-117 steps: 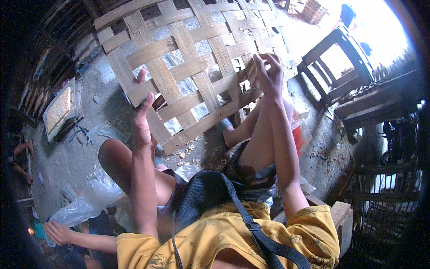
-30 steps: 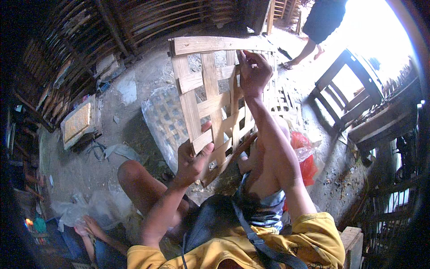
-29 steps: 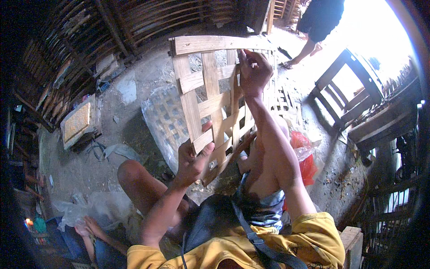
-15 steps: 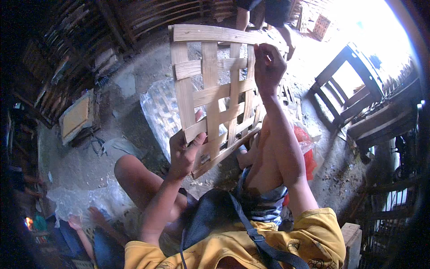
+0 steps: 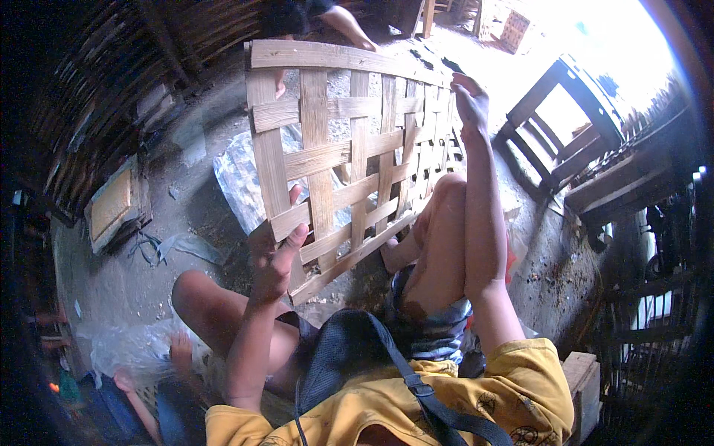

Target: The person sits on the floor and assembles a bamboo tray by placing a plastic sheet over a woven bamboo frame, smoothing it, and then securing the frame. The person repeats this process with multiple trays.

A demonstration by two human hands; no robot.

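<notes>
Left hand (image 5: 274,264) clamped on the near lower corner of a woven panel (image 5: 358,149), thumb in front, a fingertip showing through a gap in the weave. Right hand (image 5: 474,108) at the far upper corner, finger and thumb apparently pinching the edge; glare there blurs the detail.

Panel is held up in the air, tilted, in front of the bent knees. Light by my guess, springy rather than stiff, a little rough, so unlikely to slip. Thin strips could crack if bent hard. Best hold, I'd say: the doubled edge strips near opposite corners, not a lone strip mid-weave.

Looks: pale tan flat strips, likely bamboo, crossed over and under with squarish openings; grain visible, upper edge bowed.

Beyond it, clear plastic (image 5: 236,182) on the grey floor (image 5: 186,275); past the top edge, another person's leg (image 5: 349,26).
</notes>
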